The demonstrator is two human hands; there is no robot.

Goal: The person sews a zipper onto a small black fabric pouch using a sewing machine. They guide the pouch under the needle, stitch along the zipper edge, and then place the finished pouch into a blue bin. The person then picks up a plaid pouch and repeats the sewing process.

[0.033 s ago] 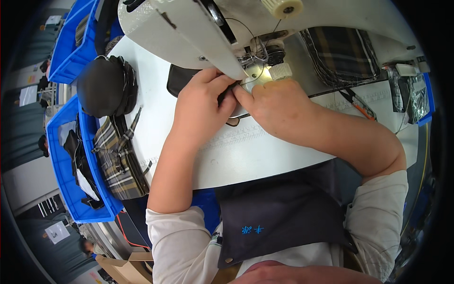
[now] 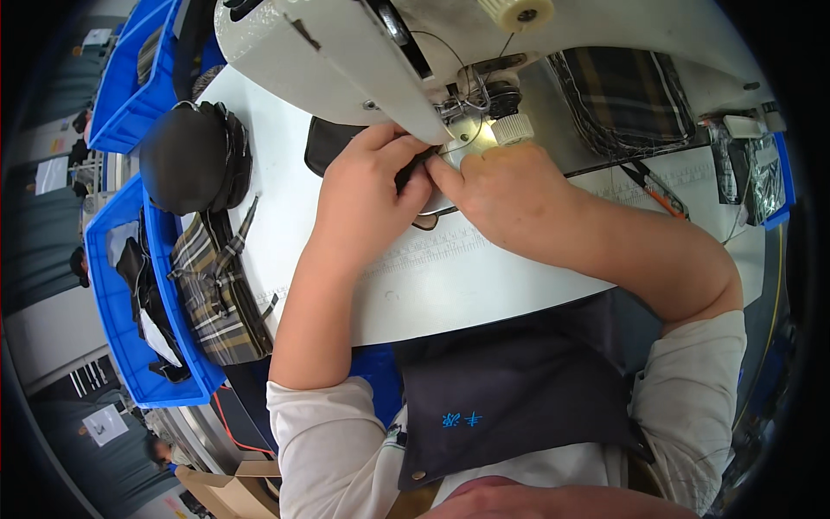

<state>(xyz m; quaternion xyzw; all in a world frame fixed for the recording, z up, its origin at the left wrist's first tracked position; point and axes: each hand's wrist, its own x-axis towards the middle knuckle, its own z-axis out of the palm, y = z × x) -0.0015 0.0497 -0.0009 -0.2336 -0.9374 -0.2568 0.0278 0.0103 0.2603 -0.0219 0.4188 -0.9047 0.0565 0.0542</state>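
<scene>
Under the head of a white sewing machine (image 2: 333, 73) lies a dark fabric piece (image 2: 328, 145), its left part showing beyond my fingers. My left hand (image 2: 367, 186) is closed on this fabric, thumb and fingers pinching a fold of it. My right hand (image 2: 512, 195) is closed beside the lit needle area, its thumb reaching left to the fabric edge. What its curled fingers hold, if anything, is hidden. A small brown-edged tip (image 2: 425, 222) pokes out below the hands. The needle point and presser foot are mostly covered.
A stack of dark rounded pieces (image 2: 190, 160) and plaid fabric pieces (image 2: 220, 298) lie left, beside a blue bin (image 2: 108, 285). On the right are a dark plaid panel (image 2: 627, 99), orange-handled snips (image 2: 666, 197) and plastic-wrapped packets (image 2: 762, 177). Ruler markings line the white tabletop (image 2: 406, 298).
</scene>
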